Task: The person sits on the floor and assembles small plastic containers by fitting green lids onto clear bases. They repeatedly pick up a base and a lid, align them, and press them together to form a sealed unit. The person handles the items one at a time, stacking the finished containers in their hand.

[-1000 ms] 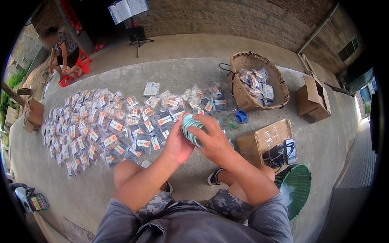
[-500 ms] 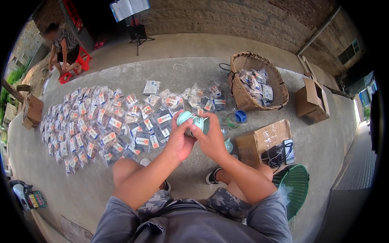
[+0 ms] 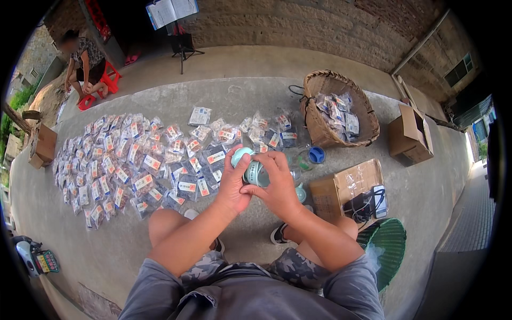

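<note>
Both my hands meet in front of me above the ground. My left hand grips a small round, glossy pale green piece, its thumb pressed on it. Close beside it, my right hand curls its fingers around a pale green cup-like piece with a pale printed band. Whether the two pieces touch or join, I cannot tell, since fingers hide part of both. Another pale green piece stands on the ground right of my right hand, near a clear jar and a blue lid.
Many labelled plastic packets cover the ground to the left. At right stand a woven basket of packets, a taped carton with cables and a phone, an open carton and a green basket. A person sits far left.
My right hand's fingers have shifted on the cup-like piece, which has turned and shows more of its printed band. My left hand keeps its hold on the round piece.
</note>
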A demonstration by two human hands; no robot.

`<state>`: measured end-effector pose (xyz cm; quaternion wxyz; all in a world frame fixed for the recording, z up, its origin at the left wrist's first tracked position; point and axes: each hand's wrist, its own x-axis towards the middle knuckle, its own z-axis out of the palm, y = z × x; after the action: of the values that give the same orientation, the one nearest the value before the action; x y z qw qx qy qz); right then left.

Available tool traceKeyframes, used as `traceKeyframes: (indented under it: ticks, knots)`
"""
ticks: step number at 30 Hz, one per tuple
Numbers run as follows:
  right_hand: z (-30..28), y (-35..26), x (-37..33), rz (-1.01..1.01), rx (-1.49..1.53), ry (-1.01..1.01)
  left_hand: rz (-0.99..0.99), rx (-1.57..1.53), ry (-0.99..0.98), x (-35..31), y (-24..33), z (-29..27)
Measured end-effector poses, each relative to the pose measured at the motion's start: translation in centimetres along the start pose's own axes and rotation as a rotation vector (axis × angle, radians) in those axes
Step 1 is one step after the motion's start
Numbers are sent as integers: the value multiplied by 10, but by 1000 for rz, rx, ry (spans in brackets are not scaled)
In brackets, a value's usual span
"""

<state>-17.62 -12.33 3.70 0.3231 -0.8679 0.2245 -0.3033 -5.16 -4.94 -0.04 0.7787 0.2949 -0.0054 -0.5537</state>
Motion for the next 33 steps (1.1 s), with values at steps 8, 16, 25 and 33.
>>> traceKeyframes:
  ticks: [8, 16, 25, 33]
  knots:
    - [-8, 3, 10, -2, -55, -40, -113, -17, 17, 2, -4, -4]
    - [1, 9, 1, 44, -44, -14, 44, 5, -25, 5, -7, -1]
    - [0, 1, 1, 98, 69, 34, 7, -119, -57, 5, -5, -2]
    - [-6, 12, 7, 34, 169, 126, -26, -61, 4, 4, -8, -5]
